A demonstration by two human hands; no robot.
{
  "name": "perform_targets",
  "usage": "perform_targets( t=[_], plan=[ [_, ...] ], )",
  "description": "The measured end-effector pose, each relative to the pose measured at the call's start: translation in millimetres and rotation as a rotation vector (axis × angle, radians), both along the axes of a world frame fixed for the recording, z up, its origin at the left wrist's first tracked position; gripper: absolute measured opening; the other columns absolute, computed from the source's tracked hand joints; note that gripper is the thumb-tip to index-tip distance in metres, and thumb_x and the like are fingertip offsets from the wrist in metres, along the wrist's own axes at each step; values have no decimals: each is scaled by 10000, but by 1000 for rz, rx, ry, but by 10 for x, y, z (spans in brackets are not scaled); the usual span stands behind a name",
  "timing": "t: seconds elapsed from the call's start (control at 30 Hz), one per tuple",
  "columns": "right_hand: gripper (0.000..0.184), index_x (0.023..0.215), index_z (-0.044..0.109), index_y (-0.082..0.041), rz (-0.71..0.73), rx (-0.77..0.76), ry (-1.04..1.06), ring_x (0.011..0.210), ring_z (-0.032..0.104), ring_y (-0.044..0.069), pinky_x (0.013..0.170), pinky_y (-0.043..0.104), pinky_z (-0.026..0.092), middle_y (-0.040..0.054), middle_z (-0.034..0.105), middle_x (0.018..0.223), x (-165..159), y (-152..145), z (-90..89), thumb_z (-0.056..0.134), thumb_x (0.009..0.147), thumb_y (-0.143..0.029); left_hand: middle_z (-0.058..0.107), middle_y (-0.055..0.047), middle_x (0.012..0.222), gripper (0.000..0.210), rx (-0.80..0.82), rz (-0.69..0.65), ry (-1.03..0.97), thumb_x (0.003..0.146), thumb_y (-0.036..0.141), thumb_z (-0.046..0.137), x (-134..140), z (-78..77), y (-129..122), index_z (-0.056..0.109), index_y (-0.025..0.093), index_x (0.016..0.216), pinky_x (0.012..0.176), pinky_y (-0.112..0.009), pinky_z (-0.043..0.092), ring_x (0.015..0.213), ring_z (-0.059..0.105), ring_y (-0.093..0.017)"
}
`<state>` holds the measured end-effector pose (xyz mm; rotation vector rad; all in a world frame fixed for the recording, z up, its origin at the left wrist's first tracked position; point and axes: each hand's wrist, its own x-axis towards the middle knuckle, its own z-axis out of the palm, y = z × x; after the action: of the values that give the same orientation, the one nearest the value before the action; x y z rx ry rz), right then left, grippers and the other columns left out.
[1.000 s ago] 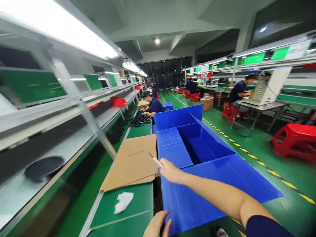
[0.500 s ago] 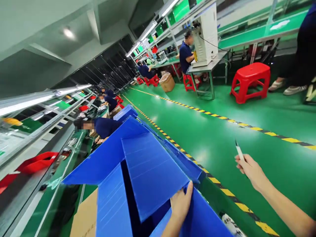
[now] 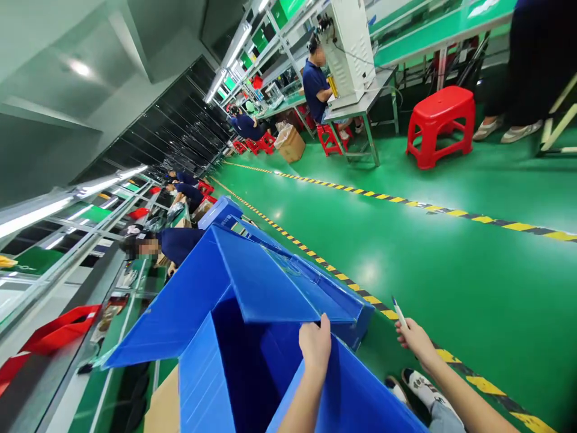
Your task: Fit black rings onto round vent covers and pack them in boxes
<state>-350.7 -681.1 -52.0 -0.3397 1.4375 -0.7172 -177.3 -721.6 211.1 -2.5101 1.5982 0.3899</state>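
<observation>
A large blue corrugated plastic box [image 3: 207, 367] stands below me with its flaps spread. My left hand [image 3: 314, 346] is closed on the corner of one raised flap [image 3: 270, 285], the thumb over its edge. Under that flap the dark inside of the box shows; I cannot make out anything in it. To the right, beyond the box's side, my right hand [image 3: 417, 343] is closed round a slim white pen [image 3: 398, 311], its dark tip pointing up and away from me.
More blue boxes [image 3: 333, 294] stand behind this one. A cardboard box [image 3: 163, 400] touches its left side. At left runs a workbench [image 3: 90, 385] with a co-worker [image 3: 178, 246] bent over it. A red stool [image 3: 442, 123] stands across the striped aisle, near another person's legs.
My left hand has lifted the flap, so more of the box's inside shows. My right hand with the pen has moved left and down, closer to the box. The view has shifted a little.
</observation>
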Motion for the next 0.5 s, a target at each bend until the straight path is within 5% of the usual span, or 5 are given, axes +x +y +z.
perform_targets(
  t=[0.23, 0.4, 0.5],
  plan=[
    [169, 785, 523, -201, -103, -132, 43, 495, 544, 139, 473, 237, 430, 19, 581, 663, -161, -456, 667, 497, 645, -292, 701, -178, 776, 346, -379, -25, 105, 916, 282, 471, 79, 1014, -315, 663, 109, 686, 673, -318, 409, 794, 682, -288],
    [159, 742, 464, -227, -25, -277, -11, 492, 551, 151, 477, 250, 449, 6, 546, 614, 218, -857, 1190, 506, 679, -366, 473, -5, 509, 394, -711, 35, 201, 818, 409, 555, 258, 2075, -552, 450, 193, 504, 560, -265, 316, 572, 513, -165],
    [209, 742, 453, -237, 25, -416, -91, 518, 582, 177, 483, 268, 467, 6, 555, 610, 496, -1079, 1536, 515, 716, -435, 424, 25, 501, 412, -889, 89, 238, 779, 542, 535, 324, 2811, -601, 486, 190, 570, 494, -247, 314, 514, 453, -146]
  ],
)
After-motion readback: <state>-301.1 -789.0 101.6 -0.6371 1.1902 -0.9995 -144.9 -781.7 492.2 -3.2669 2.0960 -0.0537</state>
